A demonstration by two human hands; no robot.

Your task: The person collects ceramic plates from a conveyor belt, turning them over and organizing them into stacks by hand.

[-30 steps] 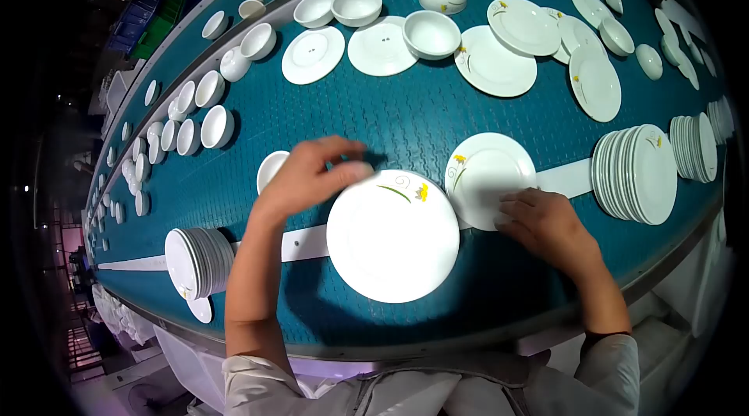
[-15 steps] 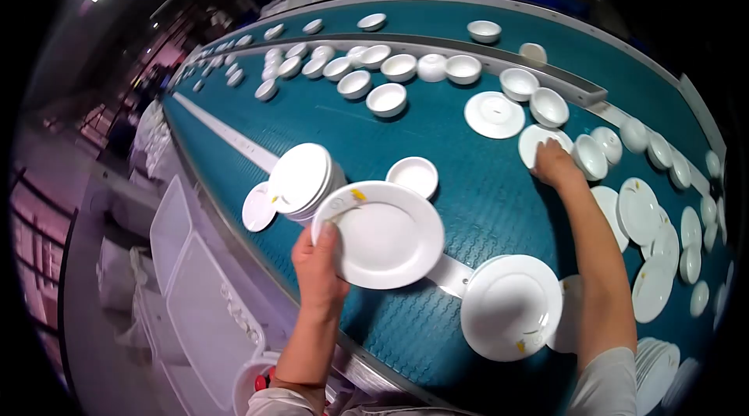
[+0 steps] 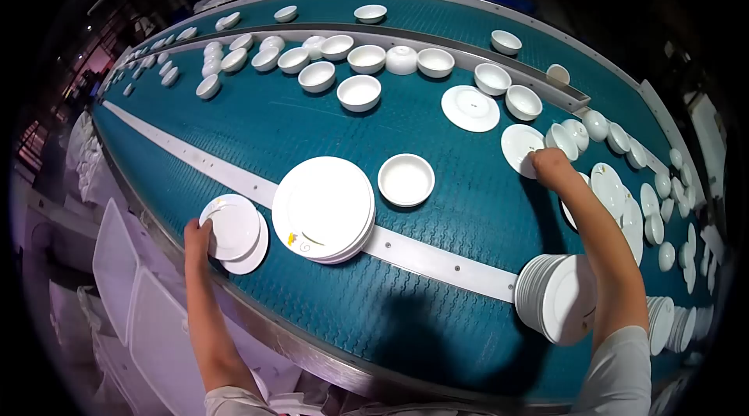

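At the near left edge of the green belt, my left hand (image 3: 198,238) grips the rim of a white plate (image 3: 234,226), which overlaps another plate (image 3: 253,254). Farther off on the right, my right hand (image 3: 552,168) has its fingers closed at the lower right rim of an upside-down plate (image 3: 520,149). Between my hands stand a stack of plates (image 3: 322,205) with a yellow flower on the top one, and a single white bowl (image 3: 406,179). Another plate stack (image 3: 554,296) is below my right forearm.
A metal strip (image 3: 437,264) runs along the green belt (image 3: 312,330). Several bowls (image 3: 359,93) line the divider (image 3: 468,62). An upside-down plate (image 3: 470,108) lies near them. Flowered plates (image 3: 607,188) and more stacks (image 3: 660,322) are at the right. White bins (image 3: 168,330) stand at the lower left.
The view has swung left. My left hand has carried its plate left, over another plate beside the belt edge. My right hand has reached out to the upside-down plate and stays there.
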